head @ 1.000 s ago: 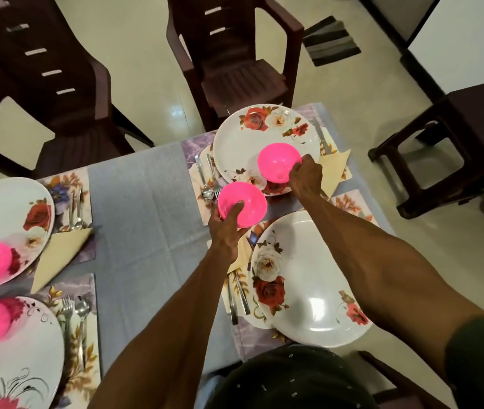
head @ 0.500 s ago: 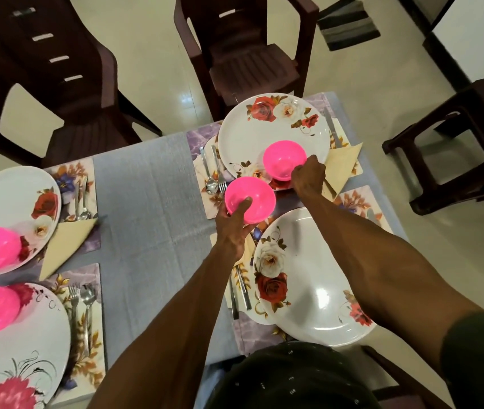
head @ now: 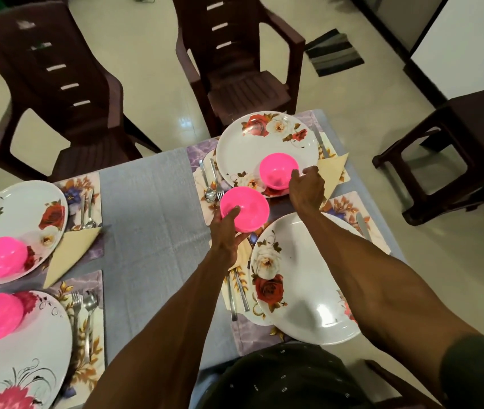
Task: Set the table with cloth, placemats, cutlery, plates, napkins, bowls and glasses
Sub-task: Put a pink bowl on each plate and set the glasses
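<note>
left hand (head: 225, 231) grips our near pink bowl (head: 245, 208), mouth up | right hand (head: 306, 188) fingers pinch far pink bowl (head: 278, 170), at 1 o'clock, on plate (head: 266, 143)

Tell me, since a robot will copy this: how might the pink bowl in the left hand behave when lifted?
The pink bowl looks like thin plastic, so probably light and stiff. The left hand grips it alone by the rim. Its glossy surface may slip.

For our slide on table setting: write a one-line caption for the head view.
Left hand holds a pink bowl while right hand sets another bowl on the far floral plate.
</note>
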